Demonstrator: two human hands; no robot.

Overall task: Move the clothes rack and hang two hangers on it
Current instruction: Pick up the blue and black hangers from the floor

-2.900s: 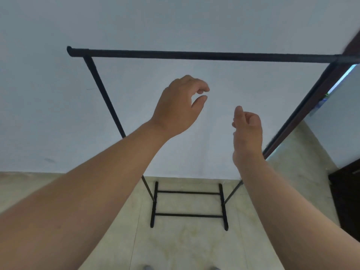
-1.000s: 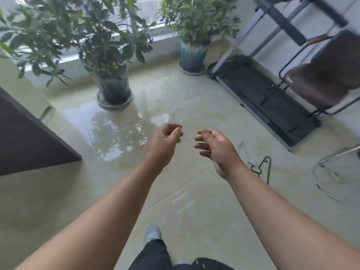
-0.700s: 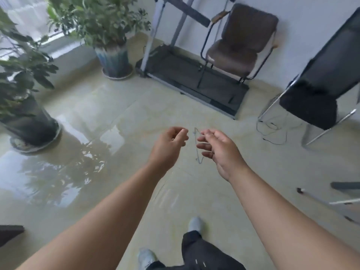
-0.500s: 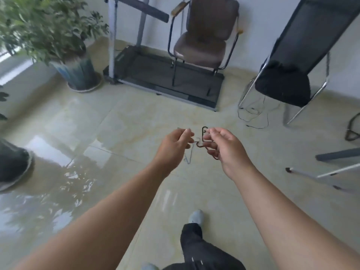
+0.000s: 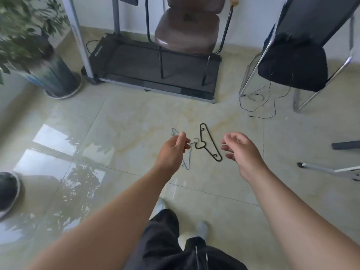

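Note:
Two hangers lie flat on the tiled floor ahead of me. The dark hanger (image 5: 209, 142) sits between my hands, its hook pointing left. A pale blue hanger (image 5: 187, 159) lies just left of it, partly hidden behind my left hand (image 5: 173, 152). That hand hovers above it with fingers loosely curled and nothing in them. My right hand (image 5: 240, 151) is held out to the right of the dark hanger, fingers spread, holding nothing. The clothes rack is out of view.
A treadmill (image 5: 155, 65) with a brown chair (image 5: 187, 26) on it stands against the far wall. A black folding chair (image 5: 296, 61) and a loose cable (image 5: 261, 102) are at right. Potted plants (image 5: 39, 55) stand at left. A metal leg (image 5: 329, 168) juts in from the right.
I have turned away from the clothes rack, past the plants, to face the treadmill and chairs. The hangers on the floor have come into full view and my hands have spread apart over them.

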